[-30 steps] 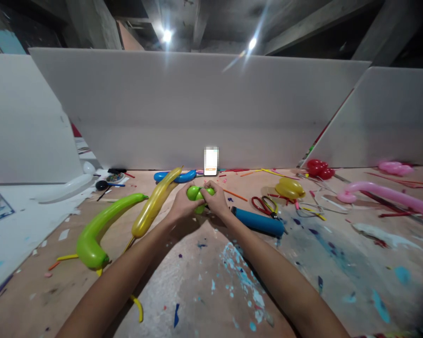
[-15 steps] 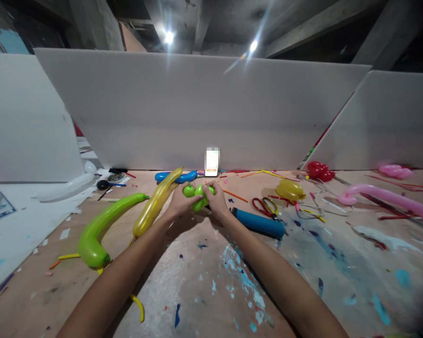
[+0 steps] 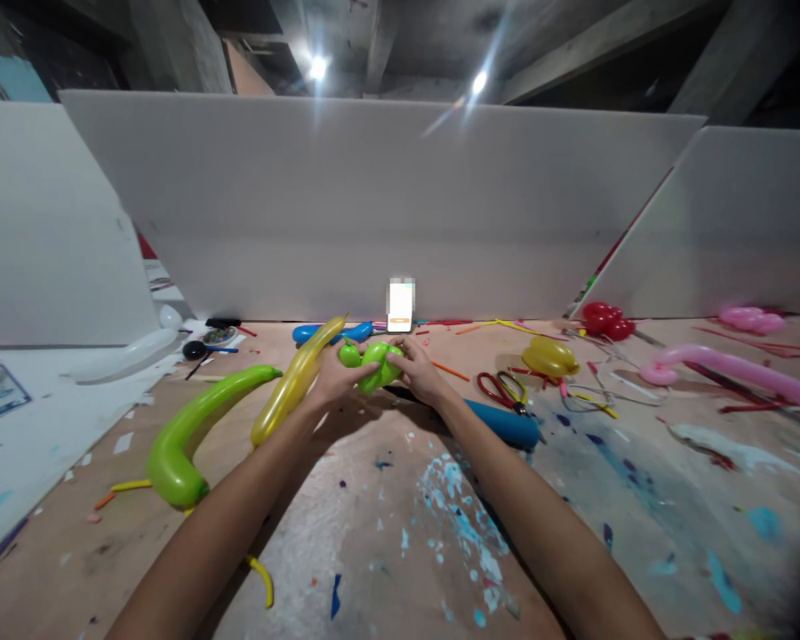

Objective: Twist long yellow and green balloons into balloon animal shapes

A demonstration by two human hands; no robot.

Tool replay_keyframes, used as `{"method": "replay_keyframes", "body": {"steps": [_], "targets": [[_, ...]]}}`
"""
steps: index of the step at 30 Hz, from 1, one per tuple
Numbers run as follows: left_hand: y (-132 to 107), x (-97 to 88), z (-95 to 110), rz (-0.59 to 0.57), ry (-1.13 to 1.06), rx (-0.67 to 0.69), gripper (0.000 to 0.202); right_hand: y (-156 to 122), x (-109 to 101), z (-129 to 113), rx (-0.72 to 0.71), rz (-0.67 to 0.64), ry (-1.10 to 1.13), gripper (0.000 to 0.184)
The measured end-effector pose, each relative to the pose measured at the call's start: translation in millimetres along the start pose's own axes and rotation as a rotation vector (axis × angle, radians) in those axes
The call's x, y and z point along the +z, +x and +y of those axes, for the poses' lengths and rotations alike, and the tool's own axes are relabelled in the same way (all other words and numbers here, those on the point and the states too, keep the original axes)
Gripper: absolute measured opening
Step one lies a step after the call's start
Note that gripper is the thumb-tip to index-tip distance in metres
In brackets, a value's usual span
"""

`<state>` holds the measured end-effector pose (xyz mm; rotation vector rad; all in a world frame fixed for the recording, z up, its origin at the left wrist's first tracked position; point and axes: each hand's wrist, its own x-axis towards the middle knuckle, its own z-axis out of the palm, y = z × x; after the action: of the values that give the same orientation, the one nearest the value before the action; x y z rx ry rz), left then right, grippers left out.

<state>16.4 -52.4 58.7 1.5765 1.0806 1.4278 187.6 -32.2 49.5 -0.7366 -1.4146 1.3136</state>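
Between my two hands is a twisted green balloon [image 3: 377,368], bunched into several small bubbles. My left hand [image 3: 339,377] grips it from the left, with one round bubble showing above the fingers. From the right, my right hand [image 3: 419,370] pinches the balloon's other side. A long yellow balloon [image 3: 286,396] lies just left of my left hand, and a blue balloon [image 3: 360,332] lies behind it. Right of my right wrist rests a blue balloon pump [image 3: 507,423], partly hidden by my forearm.
Red-handled scissors [image 3: 500,389] lie beyond the pump, near a short yellow balloon [image 3: 550,357]. A long green balloon [image 3: 180,444] is at left. A phone [image 3: 400,307] leans on the white board [image 3: 400,204]. Red balloons [image 3: 606,322] and a pink balloon [image 3: 726,370] lie at right.
My hands have shifted slightly and turned the green balloon, so more of its larger bubbles show. My right hand has moved a little to the right, and its forearm now covers more of the pump.
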Motion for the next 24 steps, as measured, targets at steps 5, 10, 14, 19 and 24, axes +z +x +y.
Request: {"method": "replay_keyframes", "body": {"steps": [5, 10, 14, 19, 24], "targets": [[0, -1.0, 3, -0.069, 0.014, -0.018, 0.039, 2, -1, -7, -0.142, -0.043, -0.241, 0.031], [0, -4.9, 8, -0.215, -0.006, 0.002, 0.036, -2, -11, -30, -0.193, -0.284, -0.406, 0.036], [-2, -3.3, 15, -0.28, -0.018, -0.005, 0.035, -5, -13, -42, -0.164, -0.346, -0.471, 0.027], [-3, 0.8, 22, -0.216, -0.125, -0.061, 0.037, -6, -4, -43, -0.139, -0.242, -0.402, 0.026], [-1, 4.1, 22, -0.114, -0.303, -0.118, 0.037, 0, 12, -21, -0.109, 0.155, -0.093, 0.038]]}}
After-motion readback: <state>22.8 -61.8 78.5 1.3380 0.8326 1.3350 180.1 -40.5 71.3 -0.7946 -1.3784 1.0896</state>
